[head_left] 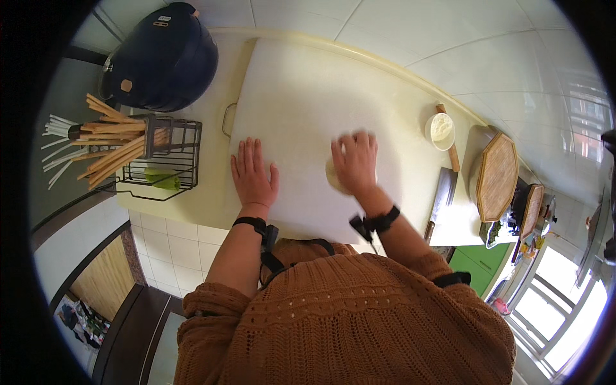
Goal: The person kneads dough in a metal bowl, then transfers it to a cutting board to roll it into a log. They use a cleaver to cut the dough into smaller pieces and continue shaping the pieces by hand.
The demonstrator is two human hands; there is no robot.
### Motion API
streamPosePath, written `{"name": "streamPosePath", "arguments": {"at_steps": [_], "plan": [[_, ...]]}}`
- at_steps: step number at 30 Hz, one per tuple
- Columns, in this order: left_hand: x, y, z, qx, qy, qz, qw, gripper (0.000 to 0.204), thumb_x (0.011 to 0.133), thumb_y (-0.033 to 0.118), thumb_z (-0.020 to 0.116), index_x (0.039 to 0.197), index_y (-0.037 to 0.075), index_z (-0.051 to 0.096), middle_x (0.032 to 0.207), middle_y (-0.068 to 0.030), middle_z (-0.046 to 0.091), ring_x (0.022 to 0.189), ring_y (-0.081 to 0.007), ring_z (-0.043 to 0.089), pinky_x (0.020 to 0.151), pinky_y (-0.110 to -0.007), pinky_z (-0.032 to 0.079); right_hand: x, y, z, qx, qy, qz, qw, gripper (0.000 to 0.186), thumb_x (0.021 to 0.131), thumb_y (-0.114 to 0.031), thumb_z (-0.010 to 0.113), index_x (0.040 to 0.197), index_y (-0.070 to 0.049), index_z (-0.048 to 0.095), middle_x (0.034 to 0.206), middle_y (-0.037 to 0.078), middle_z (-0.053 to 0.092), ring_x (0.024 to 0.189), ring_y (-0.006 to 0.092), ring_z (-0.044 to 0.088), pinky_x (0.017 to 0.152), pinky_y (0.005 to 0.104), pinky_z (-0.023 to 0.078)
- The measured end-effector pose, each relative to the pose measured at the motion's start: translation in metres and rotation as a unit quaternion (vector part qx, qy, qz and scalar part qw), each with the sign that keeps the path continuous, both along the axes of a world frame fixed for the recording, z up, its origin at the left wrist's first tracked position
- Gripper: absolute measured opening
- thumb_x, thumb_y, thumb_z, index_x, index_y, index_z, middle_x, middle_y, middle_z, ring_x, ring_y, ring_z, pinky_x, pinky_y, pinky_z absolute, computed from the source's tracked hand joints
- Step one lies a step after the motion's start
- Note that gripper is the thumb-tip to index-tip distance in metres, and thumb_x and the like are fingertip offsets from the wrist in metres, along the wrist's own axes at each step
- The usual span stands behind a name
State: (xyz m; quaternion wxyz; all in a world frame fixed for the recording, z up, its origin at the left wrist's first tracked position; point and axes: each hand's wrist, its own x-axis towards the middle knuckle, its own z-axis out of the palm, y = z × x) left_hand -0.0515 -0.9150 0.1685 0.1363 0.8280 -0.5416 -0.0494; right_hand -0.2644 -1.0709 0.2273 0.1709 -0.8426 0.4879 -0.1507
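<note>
White board (301, 83): left hand (254, 174) flat, empty; right hand (357, 160) curled over pale dough (332, 177), grip unclear; bowl (441, 131) at its two o'clock.

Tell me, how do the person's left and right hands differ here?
The left hand lies flat on the white board, fingers extended; the right hand curls over a pale round lump. The left hand looks sharp, the right hand blurred. Both wrists wear black bands.

A head-worn fisheye camera looks down from close above onto the white board (295, 83).
</note>
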Motion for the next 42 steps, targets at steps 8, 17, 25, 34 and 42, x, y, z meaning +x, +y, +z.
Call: {"name": "streamPosePath", "arguments": {"at_steps": [8, 17, 25, 34, 42], "plan": [[0.0, -0.001, -0.001, 0.041, 0.004, -0.003, 0.999, 0.075, 0.102, 0.037, 0.056, 0.168, 0.009, 0.034, 0.174, -0.0122, 0.034, 0.164, -0.0331, 0.026, 0.133, -0.057, 0.017, 0.01, 0.0, -0.03, -0.061, -0.033, 0.007, 0.998, 0.013, 0.086, -0.026, 0.071, 0.091, -0.014, 0.073, 0.1, 0.005, 0.071, 0.108, 0.0285, 0.062, 0.098, 0.0479, 0.043], [-0.001, 0.001, -0.006, 0.016, -0.015, 0.0, 1.0, 0.074, 0.103, 0.037, 0.056, 0.169, 0.012, 0.034, 0.175, -0.0117, 0.033, 0.164, -0.0322, 0.026, 0.133, -0.057, 0.017, 0.031, -0.071, -0.005, -0.064, -0.018, -0.055, 0.996, 0.036, 0.103, -0.034, 0.059, 0.128, -0.011, 0.072, 0.142, 0.013, 0.065, 0.14, 0.0324, 0.053, 0.116, 0.0512, 0.039], [-0.002, 0.0, -0.005, 0.006, -0.004, 0.0, 1.0, 0.073, 0.103, 0.037, 0.057, 0.168, 0.011, 0.036, 0.174, -0.0128, 0.035, 0.163, -0.0333, 0.027, 0.132, -0.058, 0.018, -0.065, 0.07, 0.019, 0.009, 0.071, 0.099, 0.992, 0.047, 0.107, -0.033, 0.057, 0.146, -0.007, 0.063, 0.156, 0.017, 0.059, 0.15, 0.036, 0.05, 0.124, 0.0532, 0.037], [-0.002, -0.003, -0.003, 0.027, -0.007, 0.004, 1.0, 0.074, 0.101, 0.034, 0.058, 0.167, 0.009, 0.037, 0.173, -0.0138, 0.035, 0.163, -0.0349, 0.028, 0.132, -0.059, 0.019, -0.08, 0.093, -0.028, -0.133, 0.035, 0.091, 0.986, 0.06, 0.104, -0.048, 0.047, 0.146, -0.01, 0.066, 0.153, 0.013, 0.063, 0.154, 0.0387, 0.046, 0.127, 0.069, 0.02], [-0.002, 0.0, -0.008, 0.016, -0.032, -0.011, 0.999, 0.073, 0.103, 0.036, 0.056, 0.168, 0.009, 0.035, 0.174, -0.0142, 0.034, 0.163, -0.035, 0.027, 0.132, -0.059, 0.02, 0.035, -0.091, -0.032, -0.098, 0.06, -0.093, 0.989, 0.067, 0.102, -0.038, 0.056, 0.16, -0.005, 0.049, 0.17, 0.015, 0.043, 0.162, 0.0339, 0.03, 0.131, 0.0641, 0.015]]}}
